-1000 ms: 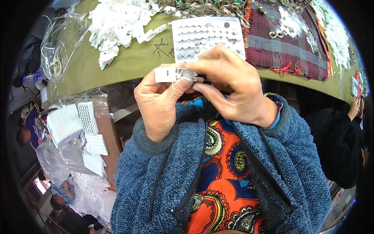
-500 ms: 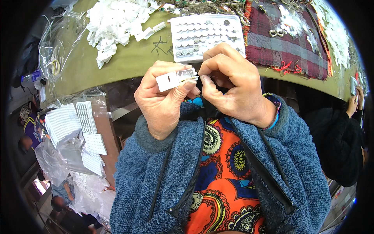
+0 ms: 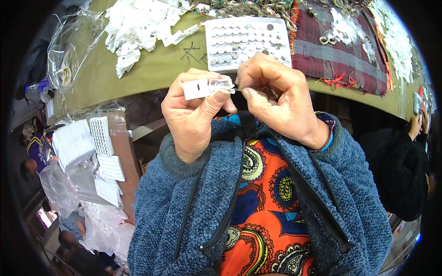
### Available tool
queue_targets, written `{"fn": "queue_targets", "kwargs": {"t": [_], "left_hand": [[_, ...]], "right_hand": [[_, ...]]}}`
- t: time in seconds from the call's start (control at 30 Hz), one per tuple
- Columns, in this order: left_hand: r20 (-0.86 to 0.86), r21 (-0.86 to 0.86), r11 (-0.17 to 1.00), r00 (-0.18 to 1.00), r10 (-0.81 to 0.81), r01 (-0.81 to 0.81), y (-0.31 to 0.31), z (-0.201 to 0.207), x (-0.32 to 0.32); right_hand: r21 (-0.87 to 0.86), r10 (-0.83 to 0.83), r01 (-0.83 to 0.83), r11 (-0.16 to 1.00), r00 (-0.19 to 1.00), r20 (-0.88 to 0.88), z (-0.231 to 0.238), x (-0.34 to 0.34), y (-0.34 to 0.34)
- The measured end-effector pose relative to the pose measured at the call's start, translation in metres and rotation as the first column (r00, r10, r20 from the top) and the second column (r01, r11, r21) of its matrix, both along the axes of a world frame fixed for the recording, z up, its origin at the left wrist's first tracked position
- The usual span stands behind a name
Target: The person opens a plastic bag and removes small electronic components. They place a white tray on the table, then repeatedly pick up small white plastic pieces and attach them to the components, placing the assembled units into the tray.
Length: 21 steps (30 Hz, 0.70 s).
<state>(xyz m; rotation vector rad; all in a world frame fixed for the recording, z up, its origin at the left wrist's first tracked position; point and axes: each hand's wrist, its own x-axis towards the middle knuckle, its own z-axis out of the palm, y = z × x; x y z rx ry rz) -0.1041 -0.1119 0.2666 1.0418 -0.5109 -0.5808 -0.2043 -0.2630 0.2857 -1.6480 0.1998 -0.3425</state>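
Near a white tray (image 3: pixel 223 68), the left hand (image 3: pixel 186 115) grips a plastic piece (image 3: pixel 195 89), the right hand (image 3: pixel 284 103) pinching a thin strand (image 3: pixel 237 89).

Plastic part (image 3: pixel 195 89) held near a desk (image 3: pixel 152 73)
The left hand (image 3: pixel 188 117) grips it; the right hand (image 3: pixel 283 99) pinches a thin wire (image 3: pixel 236 89).

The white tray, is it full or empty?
Not empty: rows of small discs lie in the white tray; whether full, cannot tell: the right hand hides part.
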Motion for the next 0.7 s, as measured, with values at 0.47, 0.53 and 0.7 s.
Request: {"fn": "queue_targets", "kwargs": {"t": [0.47,0.53,0.7], "left_hand": [[0.235,0.064,0.998,0.971,-0.035,0.021,0.0031,0.0019,-0.0005],[0.201,0.012,1.0,0.979,-0.023,0.021,0.0029,0.0001,-0.0012],[0.019,-0.086,0.995,0.999,-0.05,0.052,0.0023,-0.0058,-0.002]], "right_hand": [[-0.14,-0.038,0.045,0.989,0.998,0.054,-0.0006,0.0008,0.0032],[-0.017,-0.006,0.006,1.0,1.0,0.004,-0.0005,0.001,0.0034],[0.383,0.1,-0.037,0.923,0.984,-0.146,0.0055,-0.0015,0.0042]]}}
